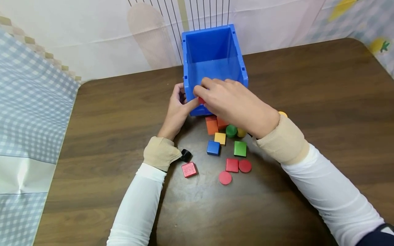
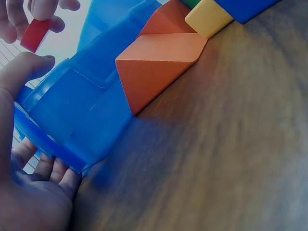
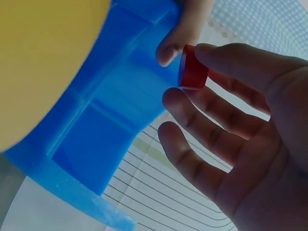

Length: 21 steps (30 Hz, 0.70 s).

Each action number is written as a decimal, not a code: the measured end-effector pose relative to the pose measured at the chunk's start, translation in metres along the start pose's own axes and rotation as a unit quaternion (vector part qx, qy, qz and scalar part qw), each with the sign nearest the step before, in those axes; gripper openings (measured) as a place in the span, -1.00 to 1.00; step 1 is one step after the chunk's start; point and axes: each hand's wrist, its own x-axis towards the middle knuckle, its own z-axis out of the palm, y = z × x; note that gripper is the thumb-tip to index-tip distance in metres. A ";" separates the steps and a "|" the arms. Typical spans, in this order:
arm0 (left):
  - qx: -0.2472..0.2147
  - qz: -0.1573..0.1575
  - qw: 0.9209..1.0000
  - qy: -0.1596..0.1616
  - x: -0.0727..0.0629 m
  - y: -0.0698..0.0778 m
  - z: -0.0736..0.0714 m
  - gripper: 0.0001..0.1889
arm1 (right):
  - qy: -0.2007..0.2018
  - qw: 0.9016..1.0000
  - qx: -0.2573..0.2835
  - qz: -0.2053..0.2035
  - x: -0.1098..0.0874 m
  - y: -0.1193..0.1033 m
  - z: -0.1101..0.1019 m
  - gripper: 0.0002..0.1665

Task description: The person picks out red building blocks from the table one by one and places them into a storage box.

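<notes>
A blue plastic bin (image 1: 207,44) stands toward the back of the table. At its front left corner my left hand (image 1: 176,111) grips the wall, thumb at the rim and fingers against the outer side, as the left wrist view shows. Over the bin's front part, my right hand (image 1: 238,104) pinches a small red round block (image 3: 195,72) between thumb and fingers. My left thumb (image 3: 169,52) is close beside that block. Two orange blocks (image 2: 159,57) lie against the bin's front; my right hand partly hides one in the head view.
On the table (image 1: 123,136), in front of the bin, lie a yellow block (image 1: 220,138), a blue block (image 1: 213,148), a green square block (image 1: 240,149), a green round block (image 1: 231,131) and several red blocks (image 1: 232,165). A curtain (image 1: 40,92) hangs at the left.
</notes>
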 end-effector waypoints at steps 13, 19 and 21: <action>-0.010 -0.001 1.000 -0.011 0.002 -0.001 0.001 -0.31 | 0.013 0.999 0.050 0.012 0.000 0.014 0.008 -0.63; -0.009 0.003 1.000 -0.014 0.003 0.000 0.001 -0.28 | 0.035 0.998 0.052 0.021 0.001 0.017 0.012 -0.69; -0.012 0.002 1.000 -0.013 0.003 -0.001 0.000 -0.27 | 0.038 0.998 0.052 0.024 0.002 0.018 0.014 -0.71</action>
